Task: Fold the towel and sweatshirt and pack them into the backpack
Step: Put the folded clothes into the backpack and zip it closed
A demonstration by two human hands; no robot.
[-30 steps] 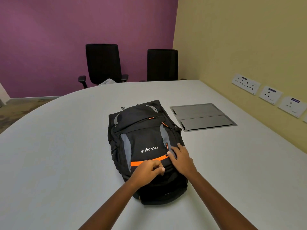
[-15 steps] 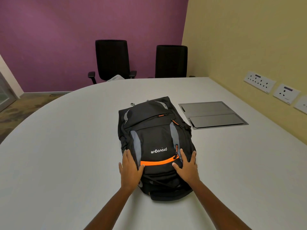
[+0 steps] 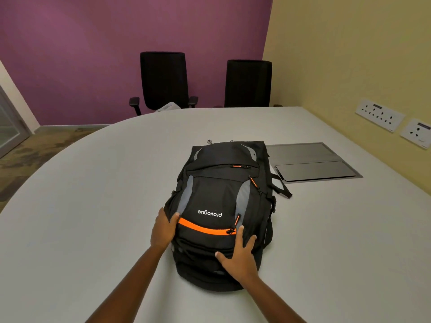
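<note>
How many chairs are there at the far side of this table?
2. One black chair with armrests stands against the purple wall, left of centre; the other chair is to its right, near the corner with the yellow wall. Their lower parts are hidden behind the table.

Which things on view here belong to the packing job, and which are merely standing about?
Belonging to the job:
- black fabric backpack with orange zip trim, lying on the table
- left hand, flat on its side
- right hand, flat on its near end

Merely standing about:
- two black office chairs
- grey metal floor-box lid
- white wall sockets
</note>
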